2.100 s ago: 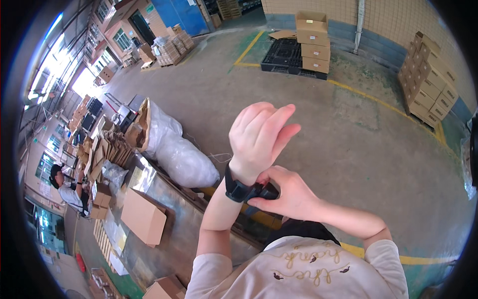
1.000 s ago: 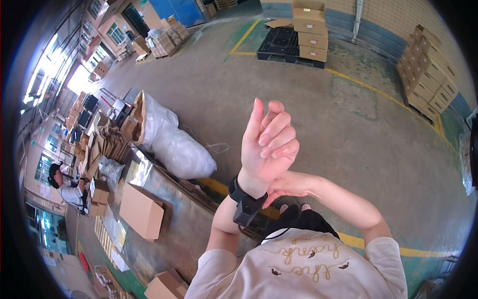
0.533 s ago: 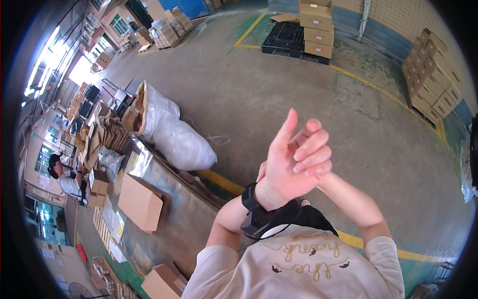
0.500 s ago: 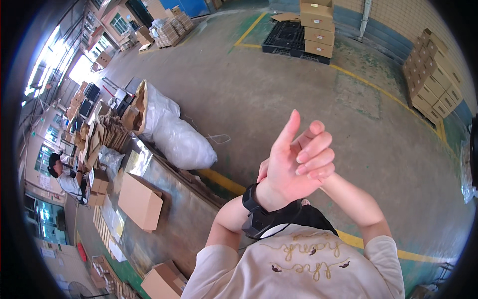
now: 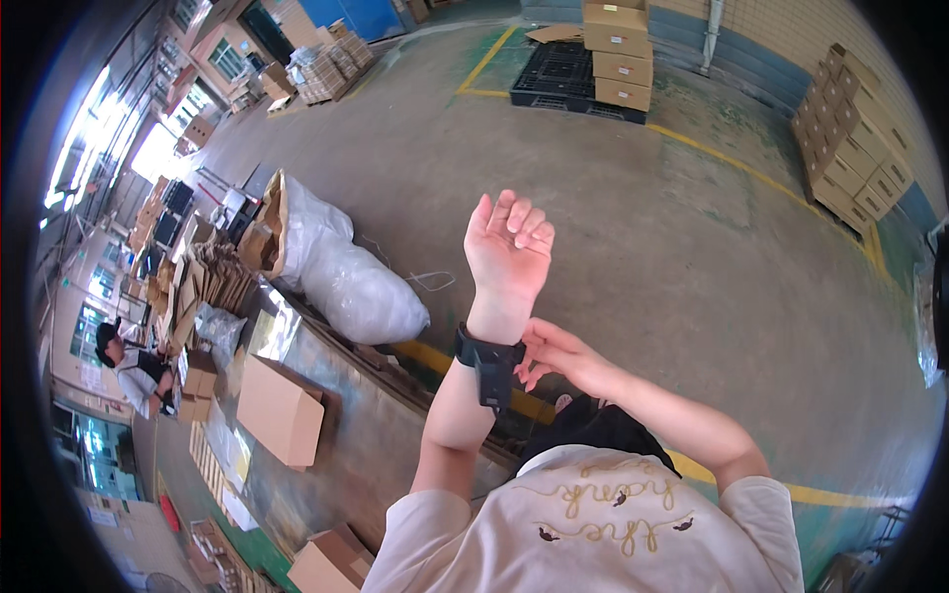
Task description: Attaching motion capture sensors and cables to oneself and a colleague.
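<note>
Left hand: the left hand (image 5: 509, 242) is raised upright, palm toward the person, fingers loosely curled; its grip is released and holds nothing.
Wrist band: a black strap with a small black box-shaped device (image 5: 489, 364) is wrapped around the left wrist, directly below the left hand; the box part hangs on the forearm side.
Right hand: the right hand (image 5: 556, 354) comes across from the right, and its fingertips (image 5: 524, 341) are touching the edge of the black strap. Its grip is a light pinch at the strap; whether it really grasps the strap I cannot tell.
Bench: a long grey metal bench (image 5: 346, 435) runs below and left of the two hands.
Box: a closed brown cardboard box (image 5: 280, 410) stands on the bench, well left of the strap and lower.
Bag: a big clear plastic bag filled with white material (image 5: 341, 267) lies on the floor, left of the raised hand.
Other person: a person in a dark cap (image 5: 133, 366) is working far to the left, next to stacks of flat cardboard (image 5: 203, 287).
Far side: stacked brown cartons on a black pallet (image 5: 593, 59) are well above the raised hand.
</note>
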`<state>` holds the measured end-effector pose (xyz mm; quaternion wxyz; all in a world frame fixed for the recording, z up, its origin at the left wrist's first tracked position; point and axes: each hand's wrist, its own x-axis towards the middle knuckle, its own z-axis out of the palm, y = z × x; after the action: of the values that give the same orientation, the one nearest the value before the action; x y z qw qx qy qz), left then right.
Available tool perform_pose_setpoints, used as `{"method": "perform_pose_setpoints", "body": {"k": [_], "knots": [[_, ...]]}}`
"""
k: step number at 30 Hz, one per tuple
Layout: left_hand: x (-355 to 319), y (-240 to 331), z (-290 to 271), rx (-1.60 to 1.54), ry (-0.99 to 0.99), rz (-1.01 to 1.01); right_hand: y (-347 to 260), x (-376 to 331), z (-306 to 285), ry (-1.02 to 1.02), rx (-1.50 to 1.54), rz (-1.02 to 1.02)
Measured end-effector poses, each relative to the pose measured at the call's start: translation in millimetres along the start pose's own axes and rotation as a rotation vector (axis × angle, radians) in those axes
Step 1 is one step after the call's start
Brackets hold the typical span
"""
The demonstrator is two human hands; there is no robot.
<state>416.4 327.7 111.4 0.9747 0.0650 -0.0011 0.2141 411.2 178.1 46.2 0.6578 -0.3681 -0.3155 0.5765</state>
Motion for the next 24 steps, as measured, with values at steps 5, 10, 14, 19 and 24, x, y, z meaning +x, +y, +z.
{"method": "perform_pose_setpoints", "body": {"k": [5,10,14,19,24], "knots": [[13.3,-16.3,-30.2,0.380,0.118,0.225,16.0,-11.2,-2.6,0.103,-0.305,-0.036],[14.8,-41.3,-60.6,1.178,0.081,0.391,28.8,-60.3,-43.8,0.412,-0.759,0.021],[-3.4,-13.1,-97.1,1.548,-0.034,0.078,52.8,-186.2,-110.6,0.788,-0.859,0.266],[-30.4,19.0,-154.4,1.953,-0.167,-0.428,90.7,-410.2,-80.8,1.356,-0.660,0.672],[-54.6,1.6,-206.6,2.064,-0.411,-0.850,152.7,-496.2,51.2,1.261,-0.018,1.225]]}}
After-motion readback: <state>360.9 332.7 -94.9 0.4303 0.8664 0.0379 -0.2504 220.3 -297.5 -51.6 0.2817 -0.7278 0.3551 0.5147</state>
